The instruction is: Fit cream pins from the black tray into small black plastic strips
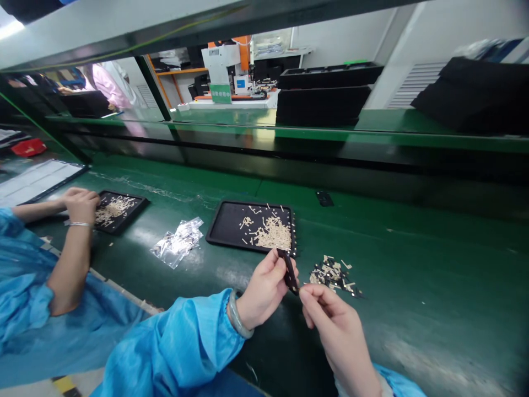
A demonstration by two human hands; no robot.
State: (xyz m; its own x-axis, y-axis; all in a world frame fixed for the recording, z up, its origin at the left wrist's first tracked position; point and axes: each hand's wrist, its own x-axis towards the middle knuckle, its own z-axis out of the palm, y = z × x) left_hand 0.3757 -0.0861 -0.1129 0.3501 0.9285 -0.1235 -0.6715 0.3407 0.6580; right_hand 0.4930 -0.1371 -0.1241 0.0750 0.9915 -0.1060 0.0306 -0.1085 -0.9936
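My left hand (264, 289) pinches the upper end of a small black strip (289, 271) just above the green bench. The fingers of my right hand (330, 320) are closed at the strip's lower end. Right behind my hands sits a black tray (231, 223) with a heap of small tan pieces (270, 234). To the right of the strip lies a loose pile of tan and black bits (334, 274) on the bench surface.
A co-worker in a blue sleeve at my left has a hand (80, 204) at a second black tray (134, 205). A crumpled clear plastic bag (177, 242) lies between the trays. A small black part (324, 198) rests farther back. Black stacked trays (324, 94) stand on the raised shelf.
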